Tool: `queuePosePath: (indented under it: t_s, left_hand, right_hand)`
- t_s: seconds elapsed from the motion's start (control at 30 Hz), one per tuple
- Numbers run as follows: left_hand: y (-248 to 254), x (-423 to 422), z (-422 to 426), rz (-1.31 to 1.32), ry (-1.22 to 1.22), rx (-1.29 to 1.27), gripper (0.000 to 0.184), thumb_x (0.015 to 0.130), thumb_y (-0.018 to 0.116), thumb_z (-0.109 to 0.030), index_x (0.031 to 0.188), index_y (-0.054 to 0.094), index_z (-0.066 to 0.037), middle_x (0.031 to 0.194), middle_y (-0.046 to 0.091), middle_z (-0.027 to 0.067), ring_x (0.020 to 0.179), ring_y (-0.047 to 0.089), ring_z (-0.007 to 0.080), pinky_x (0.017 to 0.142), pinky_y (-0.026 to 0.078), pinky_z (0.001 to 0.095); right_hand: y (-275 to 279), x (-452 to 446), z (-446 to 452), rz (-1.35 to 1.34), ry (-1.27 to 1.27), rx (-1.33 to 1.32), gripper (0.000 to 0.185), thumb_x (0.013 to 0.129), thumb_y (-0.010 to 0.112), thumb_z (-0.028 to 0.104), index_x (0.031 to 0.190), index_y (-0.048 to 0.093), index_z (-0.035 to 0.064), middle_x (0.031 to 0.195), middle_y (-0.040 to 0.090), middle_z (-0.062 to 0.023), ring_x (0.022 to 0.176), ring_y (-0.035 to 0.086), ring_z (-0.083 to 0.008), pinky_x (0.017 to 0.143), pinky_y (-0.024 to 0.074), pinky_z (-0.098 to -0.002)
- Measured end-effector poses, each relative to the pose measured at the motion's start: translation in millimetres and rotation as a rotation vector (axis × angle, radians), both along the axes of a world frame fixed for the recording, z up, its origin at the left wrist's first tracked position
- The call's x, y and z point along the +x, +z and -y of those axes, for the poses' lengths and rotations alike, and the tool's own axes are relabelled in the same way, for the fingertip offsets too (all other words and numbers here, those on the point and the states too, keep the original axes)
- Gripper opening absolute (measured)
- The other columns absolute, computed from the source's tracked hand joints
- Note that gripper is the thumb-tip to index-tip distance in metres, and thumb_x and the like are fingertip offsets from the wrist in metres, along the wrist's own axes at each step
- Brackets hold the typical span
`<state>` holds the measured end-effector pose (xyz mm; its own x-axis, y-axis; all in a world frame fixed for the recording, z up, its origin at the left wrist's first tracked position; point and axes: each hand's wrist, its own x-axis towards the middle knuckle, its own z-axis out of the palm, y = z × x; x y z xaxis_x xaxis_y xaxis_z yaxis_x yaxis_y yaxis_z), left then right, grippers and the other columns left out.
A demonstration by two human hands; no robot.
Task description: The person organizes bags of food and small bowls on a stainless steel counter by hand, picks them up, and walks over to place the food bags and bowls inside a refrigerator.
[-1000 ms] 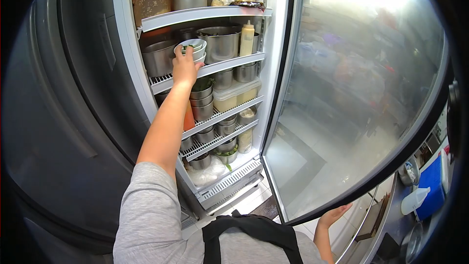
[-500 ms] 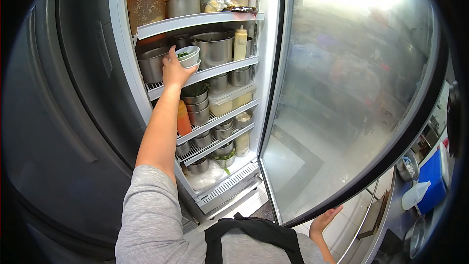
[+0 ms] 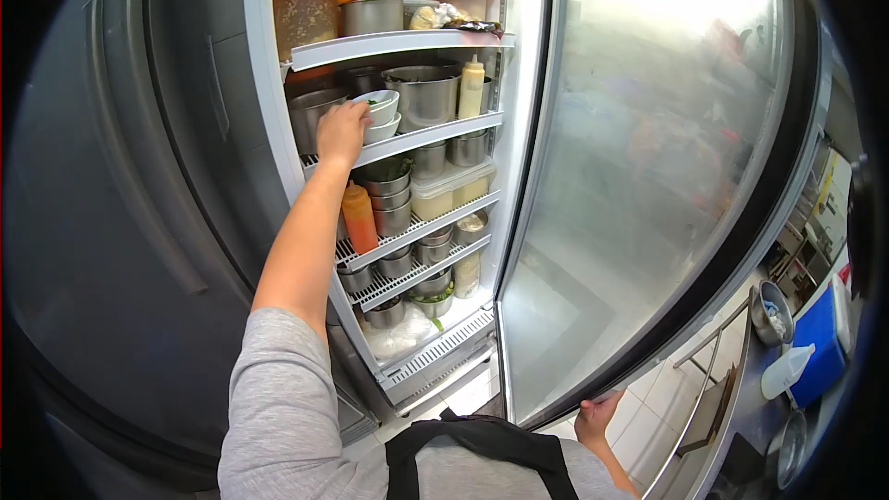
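A white bowl (image 3: 380, 106) with a little chopped green in it sits on top of another white bowl (image 3: 381, 130), near the front of the fridge's second shelf. My left hand (image 3: 343, 132) is at the upper bowl's left side, fingers curled against its rim; the thumb is hidden. Large steel pots (image 3: 423, 97) stand behind and beside the bowls. Low on the right, my right hand (image 3: 597, 418) is closed at the bottom edge of the open glass fridge door (image 3: 639, 222), with part of its fingers hidden.
Shelves hold a cream squeeze bottle (image 3: 471, 88), an orange squeeze bottle (image 3: 359, 218), stacked steel containers (image 3: 393, 208) and a lidded plastic box (image 3: 451, 190). A steel counter (image 3: 736, 398) at right carries a blue box (image 3: 820, 343) and a white jug (image 3: 787, 370).
My left hand has shifted to the bowl's left side, and its thumb no longer shows at the front. The lower bowl shows more. My right hand has moved slightly left, its fingers more curled.
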<state>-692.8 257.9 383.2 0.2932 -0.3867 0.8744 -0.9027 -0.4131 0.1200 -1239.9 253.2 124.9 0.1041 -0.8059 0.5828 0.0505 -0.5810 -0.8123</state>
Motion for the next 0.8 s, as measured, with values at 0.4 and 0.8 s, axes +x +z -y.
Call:
queuePosePath:
  t_s: [0.4,0.8]
  left_hand:
    - [27.0,5.4,-19.1,-0.065,-0.25,-0.027,0.011,0.079,0.057,-0.008,0.089,0.06,-0.008,0.087,0.058,0.0097,0.086,0.056,0.0324,0.077,0.046,0.0417]
    - [33.2,-6.0,-33.0,0.091,-0.226,-0.11,0.01,0.075,0.063,-0.008,0.084,0.063,-0.003,0.083,0.059,0.0139,0.082,0.056,0.0349,0.073,0.045,0.0419]
  right_hand:
    - [94.9,-8.3,2.7,0.255,-0.351,-0.716,0.043,0.087,0.052,0.044,0.106,0.041,0.0075,0.107,0.042,-0.0145,0.094,0.042,-0.0248,0.082,0.0361,-0.0405]
    - [271.6,399.7,139.5,-0.374,0.355,-0.642,0.018,0.084,0.061,0.021,0.086,0.069,0.0048,0.081,0.066,-0.0155,0.077,0.064,-0.0304,0.068,0.05,-0.0385]
